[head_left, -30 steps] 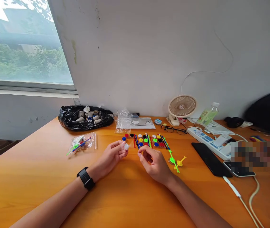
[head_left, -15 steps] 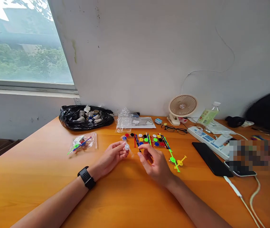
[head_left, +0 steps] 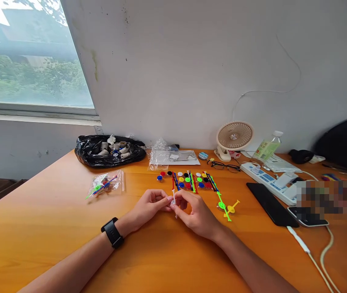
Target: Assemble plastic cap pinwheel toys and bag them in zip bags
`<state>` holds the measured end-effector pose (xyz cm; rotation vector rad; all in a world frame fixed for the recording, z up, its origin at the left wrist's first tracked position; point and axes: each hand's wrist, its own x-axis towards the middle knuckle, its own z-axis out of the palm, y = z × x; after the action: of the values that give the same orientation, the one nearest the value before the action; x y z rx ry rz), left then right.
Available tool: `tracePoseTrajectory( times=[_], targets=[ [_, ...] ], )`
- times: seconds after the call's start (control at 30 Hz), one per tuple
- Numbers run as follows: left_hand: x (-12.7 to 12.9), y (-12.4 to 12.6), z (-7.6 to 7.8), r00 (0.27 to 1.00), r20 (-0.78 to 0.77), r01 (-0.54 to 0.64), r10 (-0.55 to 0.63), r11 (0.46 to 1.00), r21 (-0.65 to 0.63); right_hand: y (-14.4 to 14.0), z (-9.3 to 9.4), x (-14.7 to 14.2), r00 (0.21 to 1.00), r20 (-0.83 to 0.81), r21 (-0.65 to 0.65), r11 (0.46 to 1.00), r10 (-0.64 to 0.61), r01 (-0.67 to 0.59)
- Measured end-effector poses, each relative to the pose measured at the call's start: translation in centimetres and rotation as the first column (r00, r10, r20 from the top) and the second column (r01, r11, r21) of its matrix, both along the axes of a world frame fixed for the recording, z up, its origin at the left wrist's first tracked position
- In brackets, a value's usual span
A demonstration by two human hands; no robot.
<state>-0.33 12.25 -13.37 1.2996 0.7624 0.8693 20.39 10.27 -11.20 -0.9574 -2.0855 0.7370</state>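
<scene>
My left hand (head_left: 148, 208) and my right hand (head_left: 196, 213) meet fingertip to fingertip just above the orange table (head_left: 54, 228). Between them stands a thin white plastic stick (head_left: 173, 198) with a small white disc at its lower end; both hands pinch this piece. Just beyond the hands lies a spread of coloured discs and sticks (head_left: 188, 181). To the right of my right hand lie a green stick with disc (head_left: 222, 202) and a yellow one (head_left: 232, 207). A black watch (head_left: 112, 232) is on my left wrist.
A clear bag of coloured parts (head_left: 104, 184) lies at the left. A black bag (head_left: 109, 151), plastic wrap (head_left: 161, 158), a small fan (head_left: 233, 138), glasses (head_left: 223, 166), a power strip (head_left: 267, 179), a black phone (head_left: 271, 209) and cables (head_left: 322, 256) sit along the back and right.
My hands have come together and moved slightly nearer to me. The white disc from my left hand now sits on the white stick, held upright between both hands.
</scene>
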Motion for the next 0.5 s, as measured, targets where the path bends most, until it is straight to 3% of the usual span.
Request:
tracePoseTrajectory(
  times=[0.07, 0.13, 0.23, 0.3, 0.33, 0.4, 0.5],
  targets=[
    [-0.1, 0.0, -0.1, 0.993, -0.114, 0.006, 0.008, 0.992, 0.124, 0.0, 0.5, 0.2, 1.000, 0.018, -0.038, 0.999, 0.009, -0.008],
    [-0.5, 0.1, -0.2, 0.964, -0.246, -0.013, 0.105, 0.936, 0.351, 0.2, 1.0, 0.8, 0.994, 0.112, -0.060, 0.998, -0.011, 0.018],
    [-1.2, 0.5, -0.1, 0.865, -0.355, -0.004, 0.355, 0.712, 0.703, 0.6, 2.0, 2.7, 0.926, 0.373, -0.084, 0.992, -0.059, 0.097],
    [-1.7, 1.0, -0.1, 0.790, -0.391, 0.047, 0.472, 0.590, 0.806, 0.9, 2.5, 4.4, 0.829, 0.550, -0.070, 0.984, -0.101, 0.166],
    [-1.9, 1.3, -0.1, 0.757, -0.413, 0.073, 0.506, 0.562, 0.824, 1.0, 2.9, 5.3, 0.772, 0.623, -0.060, 0.977, -0.126, 0.207],
    [-2.1, 1.9, -0.3, 0.702, -0.462, 0.118, 0.542, 0.551, 0.826, 1.2, 3.7, 7.0, 0.647, 0.742, -0.036, 0.953, -0.176, 0.301],
    [-2.2, 2.7, -1.0, 0.622, -0.549, 0.167, 0.558, 0.591, 0.789, 1.2, 5.0, 8.9, 0.476, 0.845, 0.027, 0.909, -0.244, 0.417]
  ],
)
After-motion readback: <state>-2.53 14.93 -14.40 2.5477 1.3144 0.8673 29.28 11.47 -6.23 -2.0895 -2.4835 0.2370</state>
